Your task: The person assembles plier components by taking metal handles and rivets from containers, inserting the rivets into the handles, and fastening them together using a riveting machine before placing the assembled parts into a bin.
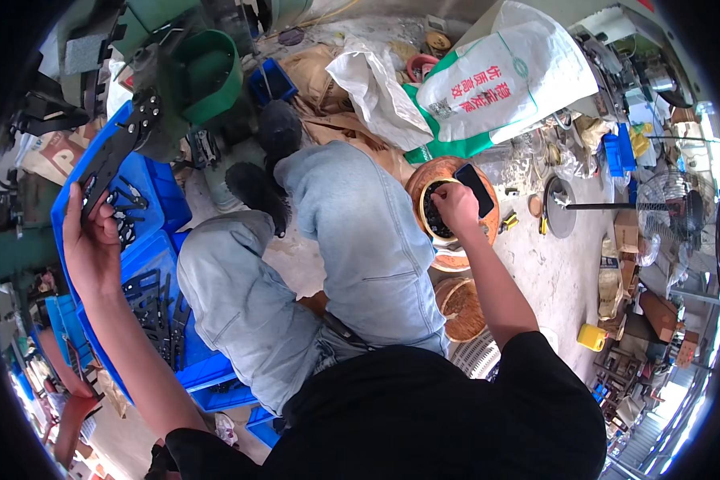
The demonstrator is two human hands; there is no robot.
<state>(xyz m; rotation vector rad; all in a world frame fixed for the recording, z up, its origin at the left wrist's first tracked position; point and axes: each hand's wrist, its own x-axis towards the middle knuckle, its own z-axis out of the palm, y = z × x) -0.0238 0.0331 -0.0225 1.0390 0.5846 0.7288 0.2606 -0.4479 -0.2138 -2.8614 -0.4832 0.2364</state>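
Observation:
My left hand (90, 240) is raised at the far left, fingers closed round the lower end of a long, flat black metal bracket (114, 156) with holes along it. The bracket tilts up and away over a blue bin (148, 196) of black metal parts. On the right, my right hand (458, 210) dips, fingertips bunched, into a round bowl (426, 192) of small dark pieces. What the fingertips pinch, if anything, is hidden. The bowl stands on a round wooden stool top (424, 172), with a black phone (475, 190) beside my hand.
A second blue bin (148, 268) with flat black parts lies beside my left forearm. Ahead are a green bucket (216, 76), a small blue box (272, 80) and a large white-and-green sack (504, 84). A fan (672, 204) stands at right; a woven basket (462, 308) is near my right knee.

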